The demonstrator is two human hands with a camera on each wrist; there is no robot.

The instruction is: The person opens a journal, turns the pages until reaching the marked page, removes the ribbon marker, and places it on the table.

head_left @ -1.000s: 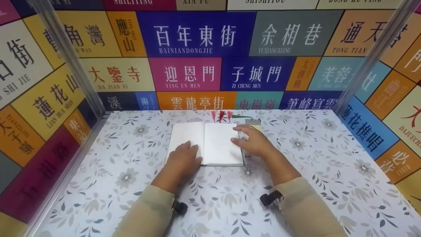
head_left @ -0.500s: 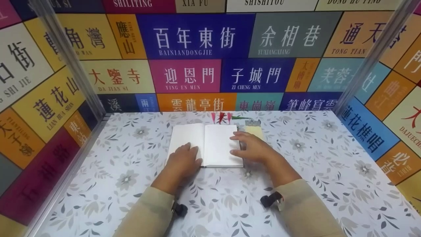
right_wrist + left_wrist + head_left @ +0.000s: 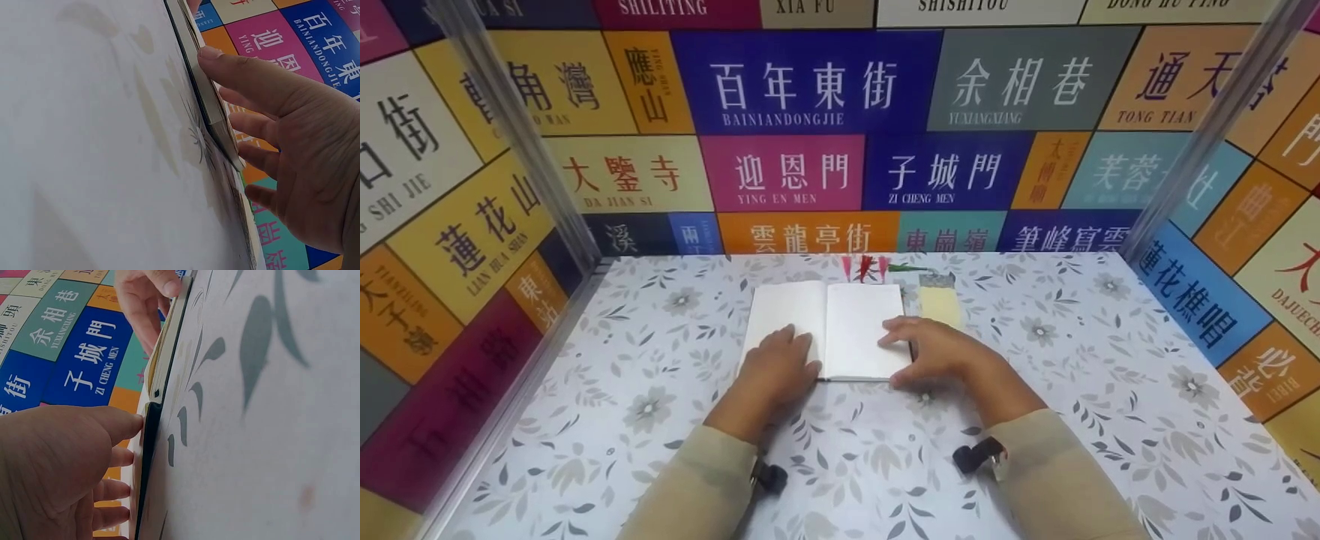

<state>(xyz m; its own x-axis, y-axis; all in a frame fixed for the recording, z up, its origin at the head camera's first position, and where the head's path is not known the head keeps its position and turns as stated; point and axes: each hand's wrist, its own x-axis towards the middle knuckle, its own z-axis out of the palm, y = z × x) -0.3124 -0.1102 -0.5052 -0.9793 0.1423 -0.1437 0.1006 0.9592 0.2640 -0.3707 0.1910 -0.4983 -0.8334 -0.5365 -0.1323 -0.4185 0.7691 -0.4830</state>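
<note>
An open book [image 3: 861, 330] with blank white pages lies flat on the table. My left hand [image 3: 777, 365] rests on its left page, fingers extended, and the thumb sits near the spine. At the book's right edge is my right hand [image 3: 943, 349], its fingers over the right page and its thumb by the lower right corner. In the right wrist view, the thumb of that hand [image 3: 304, 129] touches the edge of the page block [image 3: 209, 101], and the fingers are spread and slightly bent. A dark cover [image 3: 147, 439] shows beneath the pages in the left wrist view.
A pale yellow pad [image 3: 940, 302] with a grey top lies right of the book, partly behind the right hand. Pink and red tassels [image 3: 865, 268] and a green one [image 3: 909, 267] lie beyond the book. Printed panels [image 3: 817, 82] enclose the floral-covered table [image 3: 652, 405].
My right hand has moved down along the right page toward the book's lower right corner, uncovering more of the yellow pad. The left hand has stayed in place.
</note>
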